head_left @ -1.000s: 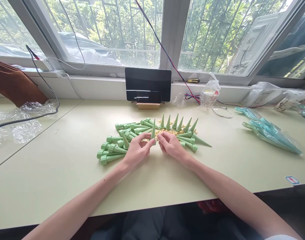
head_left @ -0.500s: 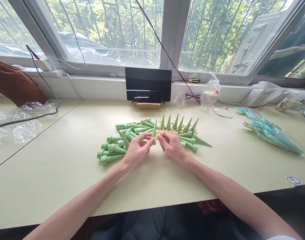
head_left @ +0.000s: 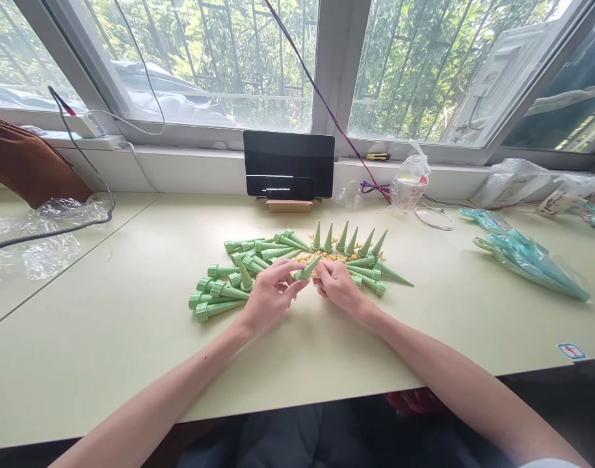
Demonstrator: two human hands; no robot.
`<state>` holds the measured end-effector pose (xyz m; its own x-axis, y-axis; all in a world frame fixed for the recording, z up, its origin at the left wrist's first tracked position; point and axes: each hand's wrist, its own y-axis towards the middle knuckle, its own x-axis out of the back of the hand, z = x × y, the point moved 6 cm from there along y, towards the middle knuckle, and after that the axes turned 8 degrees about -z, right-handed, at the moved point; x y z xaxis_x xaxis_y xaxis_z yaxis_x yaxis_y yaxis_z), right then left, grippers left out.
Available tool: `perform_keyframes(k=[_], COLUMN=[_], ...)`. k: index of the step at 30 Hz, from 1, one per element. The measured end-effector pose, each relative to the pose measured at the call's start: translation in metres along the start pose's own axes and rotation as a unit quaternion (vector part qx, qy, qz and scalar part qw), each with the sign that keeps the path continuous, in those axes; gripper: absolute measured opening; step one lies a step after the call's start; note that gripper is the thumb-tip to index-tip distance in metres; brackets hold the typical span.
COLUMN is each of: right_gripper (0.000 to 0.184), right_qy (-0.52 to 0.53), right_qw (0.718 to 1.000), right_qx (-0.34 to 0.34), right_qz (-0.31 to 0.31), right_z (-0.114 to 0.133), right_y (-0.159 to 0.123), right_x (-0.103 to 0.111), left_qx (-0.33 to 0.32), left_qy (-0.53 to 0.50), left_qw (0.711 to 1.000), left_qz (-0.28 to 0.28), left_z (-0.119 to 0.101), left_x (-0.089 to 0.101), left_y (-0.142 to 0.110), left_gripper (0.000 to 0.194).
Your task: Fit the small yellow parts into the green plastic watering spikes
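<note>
A green plastic watering spike (head_left: 309, 268) is pinched in my left hand (head_left: 272, 294), its tip leaning up to the right. Close against it, my right hand (head_left: 340, 285) is closed, thumb and fingers pressed together; what they hold, if anything, is too small or hidden to make out. Left of my left hand lies a pile of green spikes (head_left: 222, 287) with ribbed caps. Beyond my hands, small yellow pieces (head_left: 332, 257) are scattered. Several green spikes (head_left: 343, 238) stand upright in a row behind them, and more lie beside my right hand.
A black tablet (head_left: 290, 156) stands at the back with a phone (head_left: 290, 188) before it on a small brown stand. Bagged turquoise items (head_left: 534, 257) lie at the right. Crumpled clear plastic (head_left: 51, 240) and a dark cable (head_left: 77, 224) occupy the left.
The spike in my left hand has tipped from nearly upright to leaning right. My right hand has shifted slightly right, staying close to the spike.
</note>
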<state>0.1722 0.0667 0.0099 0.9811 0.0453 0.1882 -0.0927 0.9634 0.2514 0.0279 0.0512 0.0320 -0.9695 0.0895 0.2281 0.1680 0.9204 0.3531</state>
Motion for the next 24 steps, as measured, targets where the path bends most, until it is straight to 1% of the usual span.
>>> perform_keyframes(k=[6, 8, 12, 15, 19, 24], right_gripper=[0.05, 0.045, 0.034, 0.028, 0.025, 0.026], right_qy=[-0.004, -0.008, -0.039, -0.049, -0.044, -0.049], right_qw=[1.0, 1.0, 0.998, 0.997, 0.997, 0.997], right_qx=[0.002, 0.008, 0.033, 0.051, 0.066, 0.062], right_qz=[-0.009, -0.015, -0.022, -0.02, -0.012, -0.01], right_z=[0.003, 0.005, 0.009, 0.011, 0.012, 0.011], right_y=[0.0, -0.001, -0.002, -0.003, -0.004, -0.004], right_x=[0.0, 0.001, 0.001, 0.0, -0.002, -0.001], left_qx=[0.002, 0.019, 0.072, 0.094, 0.102, 0.102], left_qy=[0.018, 0.019, 0.007, -0.009, -0.021, -0.028], left_qw=[1.0, 1.0, 0.997, 0.995, 0.994, 0.994], left_qz=[0.001, -0.008, -0.021, -0.027, -0.028, -0.026], left_z=[-0.002, -0.001, 0.003, 0.003, 0.001, 0.001], left_x=[-0.001, 0.0, 0.002, 0.004, 0.004, 0.003], left_y=[0.0, 0.001, 0.001, 0.001, 0.002, 0.003], left_gripper=[0.025, 0.026, 0.029, 0.03, 0.031, 0.033])
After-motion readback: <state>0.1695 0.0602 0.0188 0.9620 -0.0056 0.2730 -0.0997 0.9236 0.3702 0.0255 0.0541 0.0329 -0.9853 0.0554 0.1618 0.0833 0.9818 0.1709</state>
